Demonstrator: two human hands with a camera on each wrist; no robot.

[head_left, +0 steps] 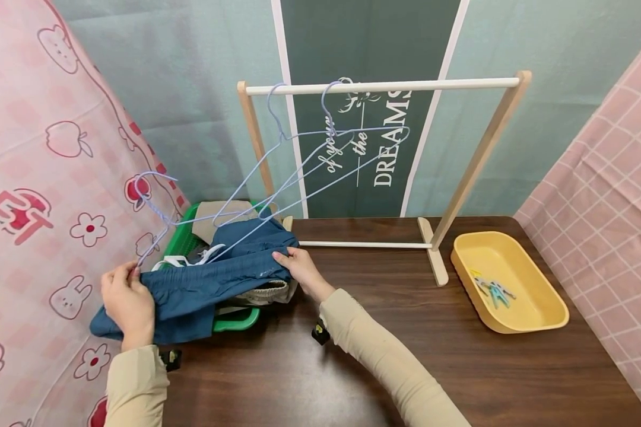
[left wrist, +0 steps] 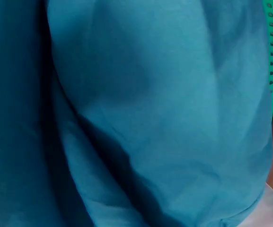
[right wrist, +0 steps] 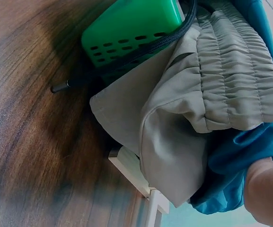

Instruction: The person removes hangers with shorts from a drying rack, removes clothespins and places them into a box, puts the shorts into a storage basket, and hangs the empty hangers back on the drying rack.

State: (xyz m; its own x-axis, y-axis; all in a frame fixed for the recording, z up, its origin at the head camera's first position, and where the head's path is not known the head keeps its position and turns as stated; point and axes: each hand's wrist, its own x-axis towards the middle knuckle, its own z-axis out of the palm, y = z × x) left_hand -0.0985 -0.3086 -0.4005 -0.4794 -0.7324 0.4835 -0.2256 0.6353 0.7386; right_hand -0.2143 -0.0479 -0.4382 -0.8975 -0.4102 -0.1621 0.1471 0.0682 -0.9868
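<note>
Stretched between the two hands is a pair of dark blue shorts [head_left: 208,284] with a gathered waistband. My left hand [head_left: 130,302] grips the waistband's left end, near the lower corner of a lilac wire hanger [head_left: 162,219]. At the right end, my right hand [head_left: 303,271] pinches the waistband between thumb and fingers. The hanger's hook points up, and its lower part runs behind the waistband. Blue cloth [left wrist: 164,94] fills the left wrist view, so the left fingers are hidden there. Beige shorts [right wrist: 235,75] with an elastic waist lie beneath, close to the right hand.
A green basket [head_left: 237,320] of clothes stands under the shorts. Behind it rises a wooden rack [head_left: 475,160], with lilac hangers [head_left: 328,127] on its white bar [head_left: 432,85]. A yellow tray [head_left: 539,308] at the right holds several clothespins [head_left: 497,290].
</note>
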